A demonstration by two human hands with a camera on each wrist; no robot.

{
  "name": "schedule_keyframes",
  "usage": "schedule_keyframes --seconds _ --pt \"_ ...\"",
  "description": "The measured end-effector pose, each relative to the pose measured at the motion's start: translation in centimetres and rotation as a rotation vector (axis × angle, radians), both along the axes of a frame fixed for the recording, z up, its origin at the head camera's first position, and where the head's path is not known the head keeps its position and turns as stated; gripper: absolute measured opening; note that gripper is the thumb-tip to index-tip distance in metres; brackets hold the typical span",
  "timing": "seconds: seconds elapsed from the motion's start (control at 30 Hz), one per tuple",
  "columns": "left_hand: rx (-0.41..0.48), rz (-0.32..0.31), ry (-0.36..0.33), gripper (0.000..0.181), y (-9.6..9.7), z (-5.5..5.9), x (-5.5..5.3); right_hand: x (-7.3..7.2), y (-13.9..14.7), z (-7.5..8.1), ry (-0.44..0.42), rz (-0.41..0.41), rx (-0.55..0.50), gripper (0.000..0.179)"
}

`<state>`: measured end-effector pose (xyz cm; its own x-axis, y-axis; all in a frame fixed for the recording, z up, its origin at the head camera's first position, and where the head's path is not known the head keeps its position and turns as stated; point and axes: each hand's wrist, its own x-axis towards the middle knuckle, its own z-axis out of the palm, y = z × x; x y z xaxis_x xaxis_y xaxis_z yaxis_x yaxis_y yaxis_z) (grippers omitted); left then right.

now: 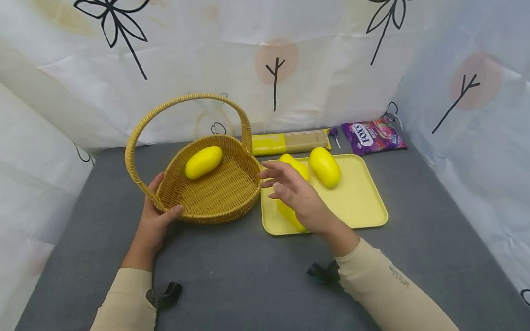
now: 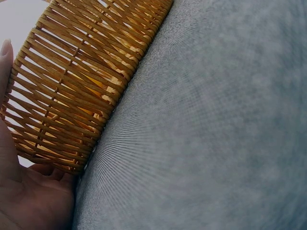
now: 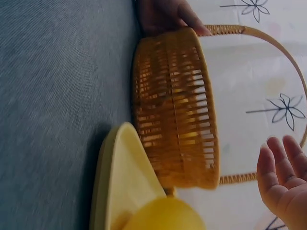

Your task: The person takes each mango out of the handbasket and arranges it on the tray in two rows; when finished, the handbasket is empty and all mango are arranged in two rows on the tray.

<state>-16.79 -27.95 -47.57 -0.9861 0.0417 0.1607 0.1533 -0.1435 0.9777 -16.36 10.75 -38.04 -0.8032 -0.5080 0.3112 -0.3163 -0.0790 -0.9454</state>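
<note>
A wicker basket (image 1: 219, 190) with a tall arched handle stands on the left of the table. One yellow mango (image 1: 204, 162) lies inside it. My left hand (image 1: 156, 222) grips the basket's near-left side, thumb over the rim; the left wrist view shows the woven wall (image 2: 72, 81) beside that hand. Above the left part of a pale yellow tray (image 1: 356, 209) hovers my right hand (image 1: 297, 194), fingers extended toward the basket, holding nothing. On the tray are a mango (image 1: 324, 167) at the back and two more partly hidden behind the right hand.
Behind the tray lie a packet of dry noodles (image 1: 292, 142), a purple lollipop (image 1: 334, 132) and a purple FOX'S candy bag (image 1: 374, 136). Patterned white cloth (image 1: 234, 50) hangs behind and along both sides of the grey table (image 1: 233, 287).
</note>
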Motion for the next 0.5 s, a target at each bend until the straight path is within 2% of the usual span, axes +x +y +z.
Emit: schedule_keyframes --seconds 0.13,0.2,0.33,0.5 --pt "-0.001 0.005 -0.003 0.092 0.0 0.0 0.0 -0.2 -1.7 -0.2 0.009 0.004 0.049 0.072" --pt "-0.002 0.005 -0.004 0.093 0.0 -0.1 0.1 -0.4 -2.7 -0.3 0.014 0.002 0.081 0.067" --pt "-0.008 0.004 0.004 0.093 -0.1 -0.1 0.0 -0.7 -4.6 -0.3 0.022 0.005 0.142 0.066" --pt "-0.018 0.007 0.017 0.093 -0.1 -0.2 -0.2 -1.6 -6.9 -0.1 0.072 -0.001 0.232 0.07"
